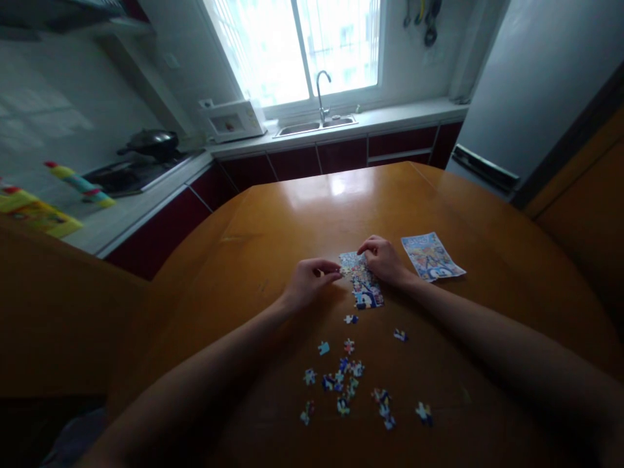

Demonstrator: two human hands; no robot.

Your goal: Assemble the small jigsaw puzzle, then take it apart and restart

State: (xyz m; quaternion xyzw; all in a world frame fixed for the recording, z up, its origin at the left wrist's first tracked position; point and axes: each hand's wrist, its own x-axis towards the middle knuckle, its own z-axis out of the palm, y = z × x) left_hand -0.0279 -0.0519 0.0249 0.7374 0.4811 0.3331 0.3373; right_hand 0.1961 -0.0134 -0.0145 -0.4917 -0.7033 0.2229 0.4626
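Note:
A partly joined jigsaw puzzle (366,285) lies flat on the wooden table, its left side uneven. At that left edge, my left hand (312,279) pinches a small puzzle piece (344,270) between thumb and fingertips; the piece touches or nearly touches the joined part. My right hand (383,259) rests on the upper right of the puzzle with fingers curled and fingertips pressed on it, covering some of it. Loose puzzle pieces (343,406) are scattered nearer to me, with a plain light-blue piece (324,348) and a single piece (351,319) closer to the puzzle.
A creased printed picture sheet (431,257) lies right of my right hand. The wooden table (219,273) has rounded corners. Beyond it are a counter with a sink (316,127), a white microwave (234,121), a stove with a dark pan (153,143), and a fridge (526,84) at right.

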